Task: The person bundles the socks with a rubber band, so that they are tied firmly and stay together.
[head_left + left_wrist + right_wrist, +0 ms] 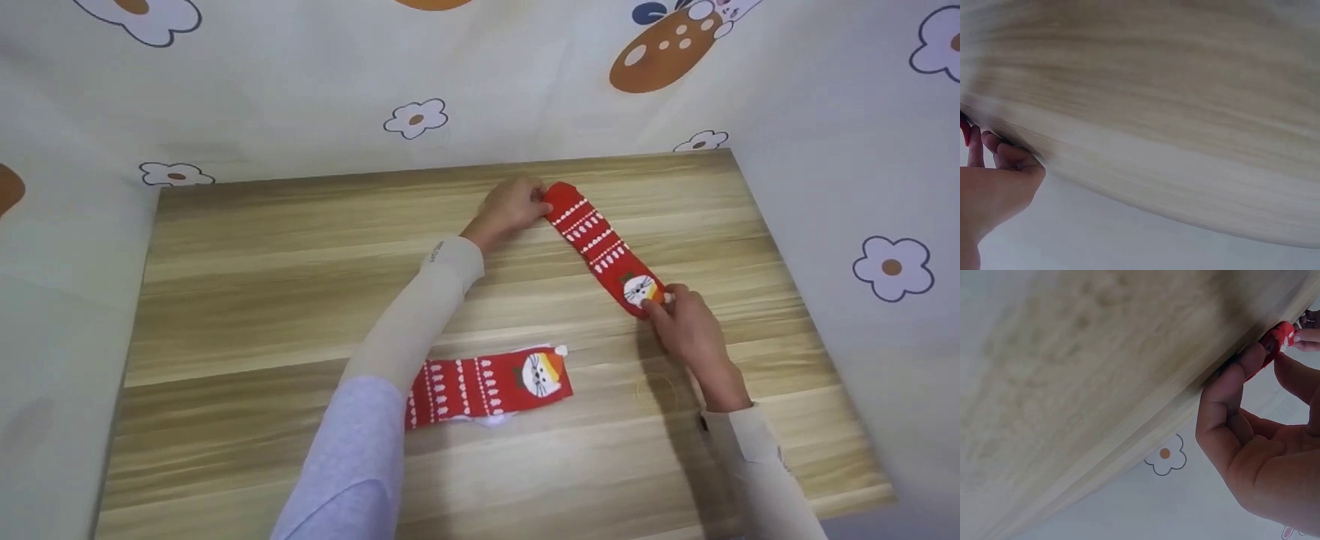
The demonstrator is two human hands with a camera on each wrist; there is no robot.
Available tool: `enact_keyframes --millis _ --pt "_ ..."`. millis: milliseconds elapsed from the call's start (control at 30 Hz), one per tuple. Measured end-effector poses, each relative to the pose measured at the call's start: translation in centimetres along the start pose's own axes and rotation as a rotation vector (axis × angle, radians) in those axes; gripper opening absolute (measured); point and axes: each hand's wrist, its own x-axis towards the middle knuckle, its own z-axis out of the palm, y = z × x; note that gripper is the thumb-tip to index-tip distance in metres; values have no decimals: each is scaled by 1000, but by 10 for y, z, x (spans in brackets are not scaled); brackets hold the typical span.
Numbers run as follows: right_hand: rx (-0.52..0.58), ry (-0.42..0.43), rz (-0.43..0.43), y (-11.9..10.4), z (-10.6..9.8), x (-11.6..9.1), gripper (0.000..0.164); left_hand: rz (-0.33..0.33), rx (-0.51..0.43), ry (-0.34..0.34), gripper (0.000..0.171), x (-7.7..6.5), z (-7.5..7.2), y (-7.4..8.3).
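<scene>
A long red sock (600, 240) with white patterned rows and a white cat face slants across the far right part of the table. My left hand (514, 204) pinches its plain red far end. At the cat-face end, my right hand (690, 330) holds the edge between thumb and fingers. In the right wrist view, red fabric of the sock (1283, 337) shows beyond the fingers; only a sliver of it appears in the left wrist view. A second, matching red sock (502, 382) lies flat nearer the front, partly hidden by my left forearm, with white fabric peeking from under it.
Everything lies on a wood-grain table (262, 300). A pale flower-print curtain (300, 90) stands behind it and along its sides. On the tabletop right of the second sock is a faint thin yellowish ring (637, 390).
</scene>
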Motion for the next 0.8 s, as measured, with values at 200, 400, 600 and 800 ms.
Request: enact_keyframes --millis 200,400,600,800 --pt "17 -15 -6 -1 0 -1 48 -10 -13 -23 5 -10 -3 -3" --pt "79 -41 12 -2 -5 -2 35 28 -65 -39 12 -17 -7 -1" --pt "153 -50 -4 -6 -4 -4 28 16 -240 -34 12 -22 -6 -7" --pt "197 -5 -52 -11 -2 -7 25 25 -345 -83 32 -32 -11 -14"
